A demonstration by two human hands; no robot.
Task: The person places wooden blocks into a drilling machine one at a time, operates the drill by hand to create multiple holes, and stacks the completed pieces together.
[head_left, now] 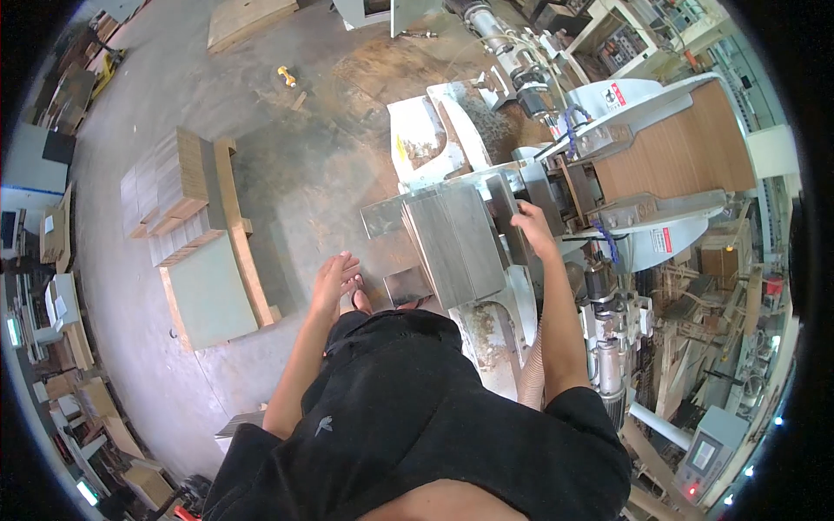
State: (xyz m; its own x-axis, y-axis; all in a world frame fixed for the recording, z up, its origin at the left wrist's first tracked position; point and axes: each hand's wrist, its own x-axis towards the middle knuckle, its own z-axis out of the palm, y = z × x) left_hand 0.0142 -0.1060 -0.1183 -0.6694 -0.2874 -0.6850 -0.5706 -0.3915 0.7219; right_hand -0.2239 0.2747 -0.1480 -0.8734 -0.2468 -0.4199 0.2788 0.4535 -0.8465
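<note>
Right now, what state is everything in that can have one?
Left hand: loosely open, nothing visible in it.
Right hand: fingers at the narrow grey board; grip unclear.
Narrow grey board: beside the stack.
Stack of grey boards: piled, left edges slightly staggered.
Wooden pallet: loaded with board piles of unequal height.
Yellow power tool: lying on the floor.
Control box: red light on.

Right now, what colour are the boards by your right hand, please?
The boards are streaked grey, clearest in the head view.
</note>
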